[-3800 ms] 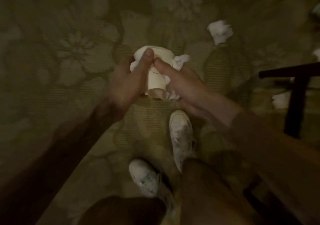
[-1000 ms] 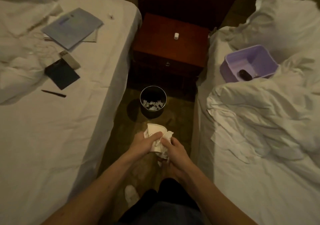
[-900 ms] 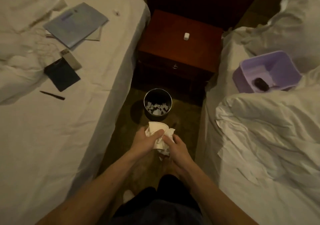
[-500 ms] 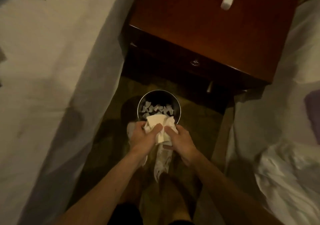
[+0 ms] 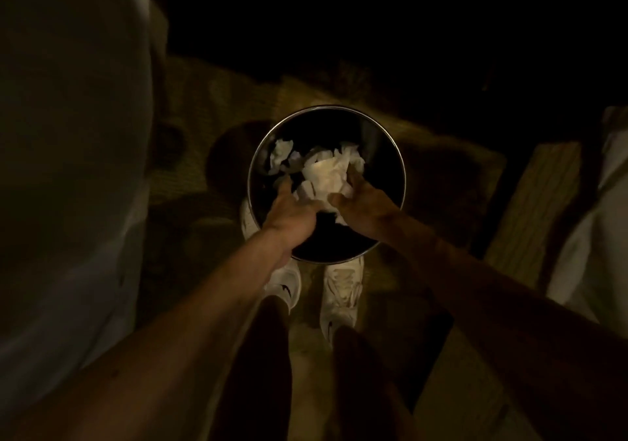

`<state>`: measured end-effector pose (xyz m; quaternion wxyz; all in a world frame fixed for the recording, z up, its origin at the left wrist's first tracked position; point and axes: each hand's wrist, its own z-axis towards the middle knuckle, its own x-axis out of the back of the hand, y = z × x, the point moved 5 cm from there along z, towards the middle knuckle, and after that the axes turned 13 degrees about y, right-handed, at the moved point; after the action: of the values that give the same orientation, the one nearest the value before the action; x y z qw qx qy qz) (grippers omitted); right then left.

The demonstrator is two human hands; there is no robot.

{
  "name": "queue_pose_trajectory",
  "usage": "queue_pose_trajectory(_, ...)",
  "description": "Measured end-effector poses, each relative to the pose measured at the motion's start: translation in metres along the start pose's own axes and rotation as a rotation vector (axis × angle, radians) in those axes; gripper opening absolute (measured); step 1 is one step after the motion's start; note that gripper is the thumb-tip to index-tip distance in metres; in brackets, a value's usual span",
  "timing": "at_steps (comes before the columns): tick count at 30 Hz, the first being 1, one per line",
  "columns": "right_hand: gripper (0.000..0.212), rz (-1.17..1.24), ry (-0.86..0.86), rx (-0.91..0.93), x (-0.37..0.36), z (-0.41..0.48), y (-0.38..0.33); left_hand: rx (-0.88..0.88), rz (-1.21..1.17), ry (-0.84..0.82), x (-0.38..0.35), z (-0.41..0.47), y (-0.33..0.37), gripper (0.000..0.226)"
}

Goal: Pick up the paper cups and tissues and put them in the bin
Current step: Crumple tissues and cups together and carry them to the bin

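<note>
The round dark bin [image 5: 403, 182] with a metal rim stands on the carpet right below me. Both my hands reach into its mouth. Between them is a crumpled wad of a white paper cup and tissues [image 5: 323, 175], held just inside the rim. My left hand [image 5: 289, 214] presses on the wad's left side, and my right hand [image 5: 365, 209] pinches its right side with fingers and thumb. More crumpled tissues [image 5: 280, 155] lie deeper in the bin at the left.
A white bed sheet [image 5: 68, 169] hangs close on the left and another bed [image 5: 594, 236] on the right. My white shoes [image 5: 341, 291] stand against the bin's near side. The area beyond the bin is in deep shadow.
I have walked from the carpet to the bin between the beds and bent over it. The wad in both hands has gone from above the near rim down into the bin's mouth.
</note>
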<state>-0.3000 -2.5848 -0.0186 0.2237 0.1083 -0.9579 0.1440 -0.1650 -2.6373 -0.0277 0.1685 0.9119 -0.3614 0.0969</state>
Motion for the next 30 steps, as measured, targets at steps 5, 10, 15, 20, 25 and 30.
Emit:
queue_pose_trajectory(5, 0.08, -0.034, -0.054, 0.078, 0.006, 0.004, -0.005, -0.022, 0.056, -0.042, 0.015, -0.008, 0.008, 0.022)
queue_pose_trajectory(10, 0.025, -0.081, 0.053, 0.23, 0.04, -0.026, -0.024, -0.22, 0.113, 0.079, 0.048, -0.051, 0.04, 0.013)
queue_pose_trajectory(15, 0.002, -0.136, 0.097, 0.462, 0.103, -0.121, -0.08, -0.381, 0.15, 0.215, 0.113, -0.142, 0.086, 0.025)
queue_pose_trajectory(20, 0.011, -0.155, 0.06, 0.723, 0.166, -0.303, -0.15, -0.589, 0.051, 0.39, 0.214, -0.328, 0.12, 0.03)
queue_pose_trajectory(25, 0.007, -0.2, -0.114, 1.084, 0.162, -0.521, -0.205, -0.7, -0.108, 0.509, 0.314, -0.563, 0.082, 0.025)
queue_pose_trajectory(30, 0.008, -0.133, -0.308, 1.273, 0.098, -0.706, -0.221, -0.682, -0.283, 0.896, 0.392, -0.747, -0.046, 0.038)
